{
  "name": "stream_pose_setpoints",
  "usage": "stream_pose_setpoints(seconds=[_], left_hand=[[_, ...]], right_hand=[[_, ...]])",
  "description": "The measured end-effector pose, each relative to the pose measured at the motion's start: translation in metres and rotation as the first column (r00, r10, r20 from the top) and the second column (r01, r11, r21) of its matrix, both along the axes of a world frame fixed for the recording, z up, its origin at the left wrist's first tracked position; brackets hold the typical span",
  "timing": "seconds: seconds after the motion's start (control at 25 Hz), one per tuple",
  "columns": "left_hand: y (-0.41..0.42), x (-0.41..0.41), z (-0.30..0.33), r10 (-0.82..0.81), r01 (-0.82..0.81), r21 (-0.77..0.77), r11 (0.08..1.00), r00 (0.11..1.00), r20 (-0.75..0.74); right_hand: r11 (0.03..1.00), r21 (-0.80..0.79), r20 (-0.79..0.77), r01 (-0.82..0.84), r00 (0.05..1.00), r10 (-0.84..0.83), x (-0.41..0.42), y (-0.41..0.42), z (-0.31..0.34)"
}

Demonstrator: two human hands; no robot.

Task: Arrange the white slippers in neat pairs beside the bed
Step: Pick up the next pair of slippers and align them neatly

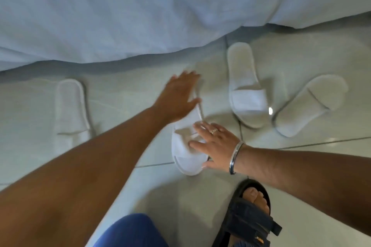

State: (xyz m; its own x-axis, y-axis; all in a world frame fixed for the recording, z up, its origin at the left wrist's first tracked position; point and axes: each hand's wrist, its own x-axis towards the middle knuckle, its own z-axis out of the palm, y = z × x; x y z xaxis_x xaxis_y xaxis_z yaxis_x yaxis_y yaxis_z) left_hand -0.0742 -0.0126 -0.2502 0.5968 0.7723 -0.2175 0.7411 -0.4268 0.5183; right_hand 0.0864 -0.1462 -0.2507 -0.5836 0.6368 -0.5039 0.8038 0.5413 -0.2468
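Note:
Several white slippers lie on the pale tiled floor beside the bed point(140, 16). One slipper point(70, 106) lies alone at the left, heel toward the bed. The middle slipper point(185, 147) is under both my hands. My left hand point(178, 96) is blurred and lies flat over its heel end with the fingers stretched out. My right hand point(216, 144), with a ring and a metal bangle, spreads across its toe strap with the thumb against the toe edge. To the right, a third slipper point(245, 90) lies heel toward the bed, and a fourth point(309, 104) lies askew beside it.
The white bed sheet hangs down to the floor along the top of the view. My foot in a dark sandal point(249, 212) stands on the tiles just below my right wrist. A blue-clad knee point(130, 230) fills the bottom middle.

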Motion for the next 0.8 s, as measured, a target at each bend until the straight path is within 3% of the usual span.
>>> stream_pose_setpoints(seconds=[0.16,0.32,0.56,0.8], left_hand=[[-0.016,-0.209,0.010,0.202,-0.178,0.104,0.978,0.927,-0.317],[-0.068,-0.328,0.012,0.091,-0.104,0.008,0.995,0.836,-0.540],[-0.078,-0.351,-0.016,0.080,-0.082,0.021,0.996,0.823,-0.562],[-0.080,-0.342,-0.018,0.079,-0.087,0.015,0.996,0.811,-0.580]], right_hand=[[0.999,-0.001,-0.001,-0.050,0.999,0.050,-0.041,0.038,-0.004],[0.994,0.016,-0.024,-0.108,0.994,0.108,-0.111,0.062,-0.009],[0.995,0.042,-0.069,-0.086,0.994,0.089,-0.206,0.079,-0.014],[0.995,0.103,-0.068,0.004,0.998,0.003,-0.219,0.079,-0.014]])
